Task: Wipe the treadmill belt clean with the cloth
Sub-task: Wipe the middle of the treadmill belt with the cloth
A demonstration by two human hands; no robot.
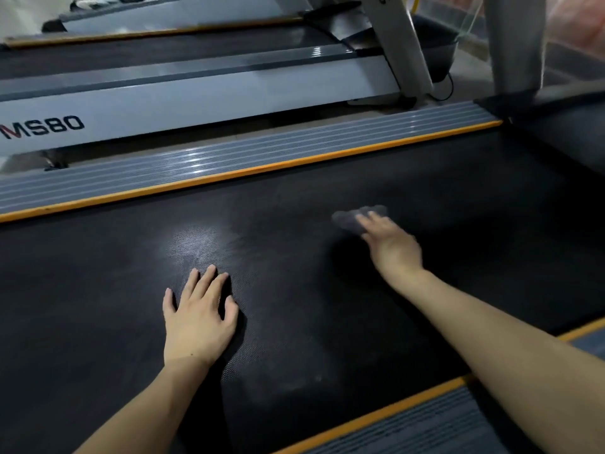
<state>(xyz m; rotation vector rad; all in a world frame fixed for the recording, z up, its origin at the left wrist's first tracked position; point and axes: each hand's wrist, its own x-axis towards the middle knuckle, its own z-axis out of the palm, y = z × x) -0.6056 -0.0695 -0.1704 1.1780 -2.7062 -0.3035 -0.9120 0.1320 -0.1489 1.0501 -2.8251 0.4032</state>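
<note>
Fingers of the right hand [391, 244] press one cloth [355, 217]; left hand [198, 314] lies flat on one belt [327, 322].

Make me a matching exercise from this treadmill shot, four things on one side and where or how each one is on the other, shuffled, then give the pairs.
Things:
1. left hand
2. right hand
3. cloth
4. orange strip

States:
A. grey, bunched under fingers
B. runs along the belt's far edge
C. flat on the belt, fingers spread
D. presses the cloth on the belt

Pairs: 1-C, 2-D, 3-A, 4-B
</note>
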